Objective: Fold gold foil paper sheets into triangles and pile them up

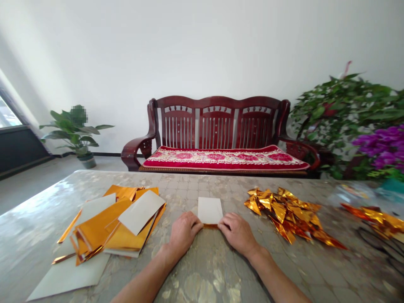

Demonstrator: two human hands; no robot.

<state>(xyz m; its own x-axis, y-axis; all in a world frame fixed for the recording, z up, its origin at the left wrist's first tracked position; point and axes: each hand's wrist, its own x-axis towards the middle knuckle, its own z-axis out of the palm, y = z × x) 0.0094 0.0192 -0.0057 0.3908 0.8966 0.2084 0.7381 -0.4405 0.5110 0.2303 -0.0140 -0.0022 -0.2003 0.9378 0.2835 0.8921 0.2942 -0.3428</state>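
Note:
A small sheet of paper (210, 209), white side up with a gold edge showing at its near end, lies on the table (202, 269) in front of me. My left hand (183, 232) has its fingers curled and pinches the sheet's near left corner. My right hand (237, 232) does the same at the near right corner. Both hands rest on the tabletop, with the gold fold between their fingertips.
A loose stack of gold and white sheets (110, 227) lies to the left. A heap of folded gold pieces (288, 214) sits to the right, with more gold pieces (378, 219) at the far right. Behind the table stand a wooden bench (217, 139) and potted plants (350, 113).

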